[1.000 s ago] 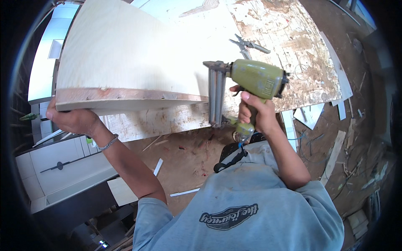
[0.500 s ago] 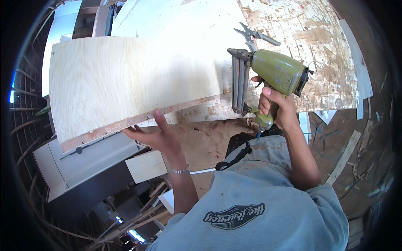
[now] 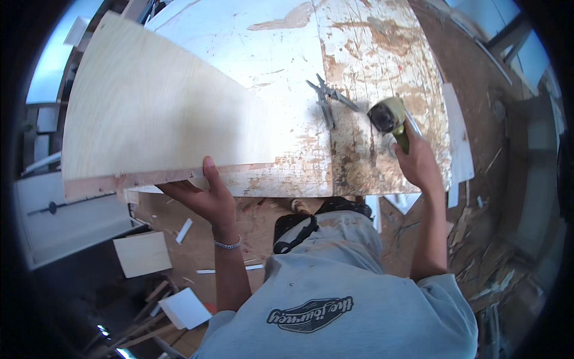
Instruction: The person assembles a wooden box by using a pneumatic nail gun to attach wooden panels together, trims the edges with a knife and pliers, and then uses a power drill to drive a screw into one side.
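Note:
A pale plywood panel (image 3: 161,107) slants across the left of the worktable, its thick raw edge facing me. My left hand (image 3: 206,194) grips that near edge, thumb on top and fingers underneath. Over the right side of the table, my right hand (image 3: 418,161) is closed round the handle of a green pneumatic nail gun (image 3: 391,116), its dark end cap toward the pliers. Those grey-handled pliers (image 3: 329,99) lie spread on the table, left of the nail gun. Most fingers of my right hand are hidden behind the handle.
The worktable (image 3: 382,60) has a scuffed, paint-flaked top. White cabinet-like boards (image 3: 72,215) stand at the left, with a small plywood square (image 3: 142,254) below. Wood scraps and offcuts (image 3: 496,275) litter the floor at right. White strips (image 3: 457,143) lean by the table's right edge.
The nail gun has swung round and moved right and down onto the table's right side, in my right hand. The panel has turned, its far left corner now higher in view. My view has shifted.

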### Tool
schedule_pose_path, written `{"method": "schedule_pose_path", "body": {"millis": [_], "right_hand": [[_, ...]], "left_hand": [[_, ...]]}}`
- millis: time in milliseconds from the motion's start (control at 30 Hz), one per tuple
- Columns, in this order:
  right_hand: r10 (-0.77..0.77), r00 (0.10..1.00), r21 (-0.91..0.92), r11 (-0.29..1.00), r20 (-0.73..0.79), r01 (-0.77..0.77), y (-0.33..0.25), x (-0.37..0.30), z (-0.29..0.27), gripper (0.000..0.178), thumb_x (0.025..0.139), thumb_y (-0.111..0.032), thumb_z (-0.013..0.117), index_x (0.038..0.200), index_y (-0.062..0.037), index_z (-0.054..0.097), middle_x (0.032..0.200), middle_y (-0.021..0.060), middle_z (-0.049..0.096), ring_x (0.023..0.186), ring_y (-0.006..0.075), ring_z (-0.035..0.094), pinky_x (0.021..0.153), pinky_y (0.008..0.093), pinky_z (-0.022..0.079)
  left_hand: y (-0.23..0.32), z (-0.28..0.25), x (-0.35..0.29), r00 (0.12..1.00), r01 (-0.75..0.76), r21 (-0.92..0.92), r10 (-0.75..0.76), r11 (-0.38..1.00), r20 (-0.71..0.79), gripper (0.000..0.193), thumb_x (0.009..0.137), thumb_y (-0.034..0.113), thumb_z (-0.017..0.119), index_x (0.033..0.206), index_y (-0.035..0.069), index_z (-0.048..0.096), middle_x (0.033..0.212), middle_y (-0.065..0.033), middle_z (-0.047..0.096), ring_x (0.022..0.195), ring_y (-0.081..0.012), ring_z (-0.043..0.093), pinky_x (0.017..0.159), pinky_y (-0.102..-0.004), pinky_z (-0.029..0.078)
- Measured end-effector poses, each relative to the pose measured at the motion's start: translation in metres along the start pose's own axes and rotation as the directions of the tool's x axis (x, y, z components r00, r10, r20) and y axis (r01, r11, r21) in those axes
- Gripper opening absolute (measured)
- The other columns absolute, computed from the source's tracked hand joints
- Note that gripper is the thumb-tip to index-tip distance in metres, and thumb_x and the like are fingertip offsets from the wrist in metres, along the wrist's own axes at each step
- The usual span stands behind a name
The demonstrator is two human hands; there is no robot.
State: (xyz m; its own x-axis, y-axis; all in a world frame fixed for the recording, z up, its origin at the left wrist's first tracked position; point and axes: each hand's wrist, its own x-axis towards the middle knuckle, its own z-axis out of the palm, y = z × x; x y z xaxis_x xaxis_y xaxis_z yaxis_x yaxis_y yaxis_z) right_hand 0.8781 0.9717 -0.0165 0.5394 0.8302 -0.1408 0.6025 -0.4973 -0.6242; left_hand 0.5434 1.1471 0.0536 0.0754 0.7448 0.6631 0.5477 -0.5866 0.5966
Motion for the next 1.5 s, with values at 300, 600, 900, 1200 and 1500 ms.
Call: {"method": "schedule_pose_path", "body": {"millis": [300,600,900,1200,1500], "right_hand": [[0.059,0.989,-0.417,0.909,0.135,0.002,0.053,0.000,0.101,0.075,0.086,-0.026,0.071,0.151,-0.0122,0.037,0.126,0.0249,0.059,0.109,0.0433,0.060,0.090,0.0519,0.049],[-0.092,0.993,-0.375,0.920,0.074,0.113,-0.042,0.103,0.174,0.094,0.084,-0.053,0.069,0.153,-0.0041,0.028,0.144,0.0322,0.041,0.136,0.0475,0.039,0.105,0.0632,0.035],[0.024,0.990,-0.362,0.932,0.142,0.029,-0.053,0.138,0.216,0.092,0.073,-0.042,0.079,0.141,0.0043,0.039,0.138,0.0325,0.048,0.131,0.0460,0.046,0.100,0.0626,0.042],[0.028,0.946,0.858,0.415,0.322,-0.304,-0.032,0.023,0.249,0.024,0.085,-0.007,0.059,0.105,0.0064,0.057,0.076,0.0128,0.061,0.067,0.0230,0.061,0.060,0.0335,0.050],[-0.383,0.618,0.712,0.526,0.687,-0.465,-0.295,-0.284,0.361,0.031,0.094,-0.009,0.063,0.122,-0.0038,0.052,0.084,0.0067,0.061,0.071,0.0195,0.061,0.062,0.0333,0.051]], "left_hand": [[-0.010,-0.005,-0.006,0.998,0.066,0.014,-0.066,0.998,-0.023,0.098,0.089,0.004,0.068,0.155,-0.003,-0.003,0.158,-0.0258,0.014,0.147,-0.0336,0.023,0.121,-0.0451,0.019],[-0.008,-0.023,-0.035,0.985,0.130,0.099,-0.140,0.987,0.100,0.090,0.090,0.003,0.066,0.156,-0.002,0.005,0.160,-0.0236,0.016,0.147,-0.0331,0.028,0.117,-0.0433,0.033],[-0.083,-0.141,-0.173,0.524,0.422,0.499,-0.653,0.757,0.547,0.076,0.087,0.027,0.067,0.150,0.001,0.032,0.141,-0.0277,0.048,0.127,-0.0443,0.049,0.107,-0.0466,0.042],[-0.271,-0.233,-0.384,0.052,0.342,0.604,-0.656,0.720,0.753,0.054,0.087,0.034,0.065,0.128,-0.001,0.060,0.126,-0.0262,0.062,0.113,-0.0385,0.062,0.096,-0.0451,0.050],[-0.280,-0.340,-0.296,0.520,0.824,-0.216,-0.548,0.523,0.655,0.060,0.094,0.043,0.066,0.133,-0.002,0.056,0.121,-0.0130,0.067,0.115,-0.0226,0.061,0.101,-0.0350,0.046]]}}
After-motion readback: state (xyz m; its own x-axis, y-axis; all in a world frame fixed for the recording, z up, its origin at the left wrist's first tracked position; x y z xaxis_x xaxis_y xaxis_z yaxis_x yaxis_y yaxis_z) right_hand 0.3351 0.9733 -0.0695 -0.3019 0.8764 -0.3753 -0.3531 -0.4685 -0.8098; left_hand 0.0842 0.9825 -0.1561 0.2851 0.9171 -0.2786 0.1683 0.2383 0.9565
